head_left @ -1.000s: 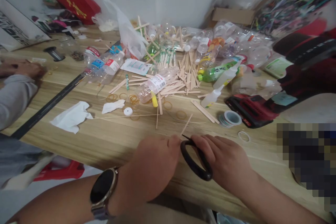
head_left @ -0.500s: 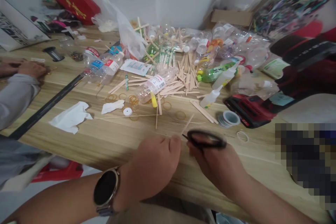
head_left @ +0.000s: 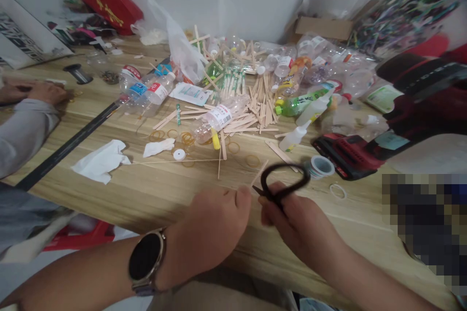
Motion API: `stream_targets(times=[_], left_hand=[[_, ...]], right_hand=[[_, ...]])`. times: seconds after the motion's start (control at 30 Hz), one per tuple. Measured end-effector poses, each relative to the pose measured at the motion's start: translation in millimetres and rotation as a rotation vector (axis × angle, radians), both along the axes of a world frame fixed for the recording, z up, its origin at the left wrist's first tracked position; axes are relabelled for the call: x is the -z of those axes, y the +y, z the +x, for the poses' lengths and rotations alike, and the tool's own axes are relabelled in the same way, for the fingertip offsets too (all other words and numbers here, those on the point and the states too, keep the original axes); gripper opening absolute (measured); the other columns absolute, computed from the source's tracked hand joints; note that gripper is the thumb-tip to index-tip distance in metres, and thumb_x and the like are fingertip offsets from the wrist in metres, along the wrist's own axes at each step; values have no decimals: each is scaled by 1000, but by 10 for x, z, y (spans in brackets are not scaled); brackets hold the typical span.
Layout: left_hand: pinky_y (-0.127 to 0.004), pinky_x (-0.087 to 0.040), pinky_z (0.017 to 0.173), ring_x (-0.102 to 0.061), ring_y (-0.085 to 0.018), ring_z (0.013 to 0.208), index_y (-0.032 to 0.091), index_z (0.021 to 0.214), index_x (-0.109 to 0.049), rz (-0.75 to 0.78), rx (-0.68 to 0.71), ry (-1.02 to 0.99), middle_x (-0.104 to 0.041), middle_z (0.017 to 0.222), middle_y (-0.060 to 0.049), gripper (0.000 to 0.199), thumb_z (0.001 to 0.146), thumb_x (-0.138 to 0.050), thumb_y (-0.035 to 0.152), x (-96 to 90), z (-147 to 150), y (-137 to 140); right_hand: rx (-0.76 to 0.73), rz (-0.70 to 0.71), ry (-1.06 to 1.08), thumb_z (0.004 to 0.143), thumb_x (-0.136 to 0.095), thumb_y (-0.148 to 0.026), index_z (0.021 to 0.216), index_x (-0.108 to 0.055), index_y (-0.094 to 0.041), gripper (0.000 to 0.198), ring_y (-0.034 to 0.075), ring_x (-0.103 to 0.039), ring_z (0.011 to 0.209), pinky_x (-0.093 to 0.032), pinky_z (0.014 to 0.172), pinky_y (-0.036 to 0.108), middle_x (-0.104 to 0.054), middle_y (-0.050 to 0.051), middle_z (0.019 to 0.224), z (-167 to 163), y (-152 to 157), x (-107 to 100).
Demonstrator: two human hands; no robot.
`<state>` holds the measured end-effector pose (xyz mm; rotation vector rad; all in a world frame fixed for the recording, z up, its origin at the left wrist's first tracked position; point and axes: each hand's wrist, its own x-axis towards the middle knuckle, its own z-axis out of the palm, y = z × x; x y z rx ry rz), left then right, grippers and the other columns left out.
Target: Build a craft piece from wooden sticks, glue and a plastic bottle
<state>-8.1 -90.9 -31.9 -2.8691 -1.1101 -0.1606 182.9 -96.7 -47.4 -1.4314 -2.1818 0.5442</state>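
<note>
1. Left hand (head_left: 221,226) is closing on a thin stick (head_left: 260,173), pinching its lower end, so the free end is pointing up and away over the tabletop (head_left: 175,194).
2. Right hand (head_left: 297,223) is gripping scissors (head_left: 276,198); their short dark tip is pointing in just beside the left fingertips, touching or not I cannot tell. The two hands are staying slightly apart.
3. Over the last second the scissors are turning: their handle loop is swinging from hanging low near the body to standing up and away, while the left hand and stick are barely shifting.
4. That is seemingly changing only the tool's angle; the stick is showing no clear cut, and I cannot tell how the blades are standing.
5. Just beyond, a roll (head_left: 321,166) and a white ring (head_left: 337,191) are lying to the right, rubber bands (head_left: 187,138) ahead to the left.
6. Farther out, a bottle (head_left: 219,115) is lying among loose sticks (head_left: 262,99), and a drill (head_left: 352,153) is resting at the right.
</note>
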Motion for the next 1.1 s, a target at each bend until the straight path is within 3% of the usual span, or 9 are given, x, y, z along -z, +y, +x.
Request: stream_targets(times=[0.07, 0.13, 0.23, 0.37, 0.57, 0.8, 1.0, 1.1], left_hand=[[-28, -45, 45, -63, -20, 56, 8, 100, -56, 173, 43, 16, -65, 69, -6, 24, 83, -41, -2, 58, -15, 0], [-28, -46, 46, -64, -20, 58, 5, 103, -56, 291, 82, 3, -66, 70, -6, 23, 86, -41, 0, 102, -27, 4], [-29, -47, 46, -64, -20, 59, 4, 106, -54, 330, 99, -35, -67, 72, -6, 25, 86, -39, -1, 116, -35, 6], [-28, -47, 47, -64, -18, 58, 9, 104, -52, 252, 51, -133, -66, 68, -2, 23, 91, -35, 1, 65, -39, -8], [-29, -49, 51, -64, -17, 61, 7, 109, -49, 330, 76, -283, -68, 72, -6, 26, 99, -25, 9, 90, -51, -20], [-29, -49, 54, -64, -17, 61, 11, 102, -50, 233, 46, -408, -67, 69, -3, 23, 101, -27, 12, 155, 8, -8], [-29, -48, 53, -60, -17, 61, 7, 105, -52, 339, 127, -394, -65, 68, -4, 25, 100, -27, 10, 201, -30, 36], [-29, -49, 56, -60, -17, 62, 7, 105, -53, 346, 140, -397, -67, 72, -5, 24, 100, -29, 10, 217, -61, 67]], right_hand=[[-12, -401, 212, 100, -34, -37, 59, -56, -21, 50, 14, -56, 46, -41, 48, 25, -66, 3, 50, -39, -2, -37], [-20, -599, 349, 100, -31, -45, 61, -56, -21, 52, 15, -56, 48, -41, 50, 26, -67, 4, 50, -64, -10, -53], [29, -560, 411, 98, -37, -47, 67, -57, -21, 45, 15, -54, 48, -40, 51, 26, -67, 3, 52, -70, -32, -25], [56, -440, 447, 97, -41, -52, 64, -56, -21, 47, 15, -57, 53, -42, 52, 26, -66, 3, 57, -78, -87, 48], [94, -612, 760, 93, -43, -64, 85, -55, -19, 47, 15, -58, 47, -44, 51, 26, -64, 0, 52, -194, -225, 95], [178, -593, 760, 95, -44, -59, 91, -56, -20, 42, 17, -63, 54, -48, 58, 28, -69, 3, 58, -258, -298, 72], [139, -782, 931, 91, -49, -64, 61, -52, -20, 53, 14, -62, 48, -47, 51, 24, -62, 4, 47, -277, -314, -4], [135, -970, 1133, 89, -55, -60, 69, -49, -20, 45, 11, -54, 36, -40, 40, 18, -55, -3, 41, -260, -330, 11]])
